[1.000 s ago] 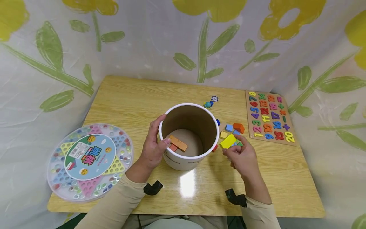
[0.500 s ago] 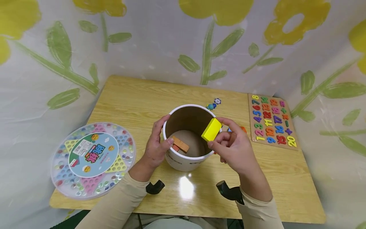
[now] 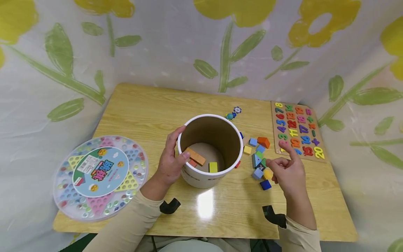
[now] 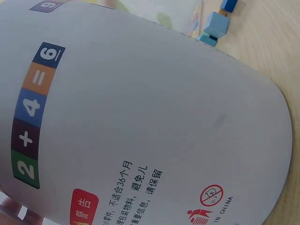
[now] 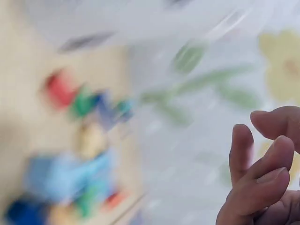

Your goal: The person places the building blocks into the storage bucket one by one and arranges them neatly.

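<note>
In the head view a white cardboard bucket (image 3: 203, 181) stands mid-table, tilted slightly. My left hand (image 3: 169, 161) grips its rim on the left, thumb over the edge. Inside on the bottom lie an orange block (image 3: 196, 156), a reddish block (image 3: 192, 163) partly under it, and a yellow block (image 3: 213, 167). My right hand (image 3: 290, 172) is in the air to the right of the bucket, fingers loosely bent and holding nothing. Below and left of it several blocks lie in a loose group, among them a dark blue block (image 3: 265, 184) and an orange block (image 3: 263, 141).
A number board (image 3: 297, 131) lies at the back right. A round Chinese checkers set (image 3: 100, 178) sits at the left table edge. Behind the bucket are a small blue-green toy (image 3: 231, 116) and a gear-shaped disc (image 3: 237, 110). A flowered curtain encloses the table.
The right hand carried the yellow block from the right over the bucket and let it go inside. It then moved back right over the block group. The left hand stayed on the rim.
</note>
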Action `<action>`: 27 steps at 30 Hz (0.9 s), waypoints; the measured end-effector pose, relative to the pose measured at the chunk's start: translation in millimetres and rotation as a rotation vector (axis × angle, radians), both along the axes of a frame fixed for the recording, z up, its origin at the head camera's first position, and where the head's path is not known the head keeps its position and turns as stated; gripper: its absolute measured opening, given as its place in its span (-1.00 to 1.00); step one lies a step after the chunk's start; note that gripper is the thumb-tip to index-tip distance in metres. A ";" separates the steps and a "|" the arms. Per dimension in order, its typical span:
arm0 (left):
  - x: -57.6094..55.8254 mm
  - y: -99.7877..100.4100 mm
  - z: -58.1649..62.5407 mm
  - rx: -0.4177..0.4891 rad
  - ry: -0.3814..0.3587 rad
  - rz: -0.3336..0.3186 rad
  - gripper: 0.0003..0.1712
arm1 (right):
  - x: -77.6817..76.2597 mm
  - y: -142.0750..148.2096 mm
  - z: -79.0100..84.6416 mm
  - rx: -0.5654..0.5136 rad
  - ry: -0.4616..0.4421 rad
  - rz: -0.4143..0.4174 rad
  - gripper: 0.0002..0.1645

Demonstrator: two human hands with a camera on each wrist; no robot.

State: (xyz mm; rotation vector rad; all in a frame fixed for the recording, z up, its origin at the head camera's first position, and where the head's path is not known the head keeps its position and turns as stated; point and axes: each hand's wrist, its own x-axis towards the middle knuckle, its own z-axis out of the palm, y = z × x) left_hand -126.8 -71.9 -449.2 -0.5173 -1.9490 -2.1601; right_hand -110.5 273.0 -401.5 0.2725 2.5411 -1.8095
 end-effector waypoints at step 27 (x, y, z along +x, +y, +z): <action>-2.1 -0.5 -6.1 0.006 0.047 0.006 -0.18 | 41.2 42.7 -124.2 0.203 -0.447 -0.170 -0.30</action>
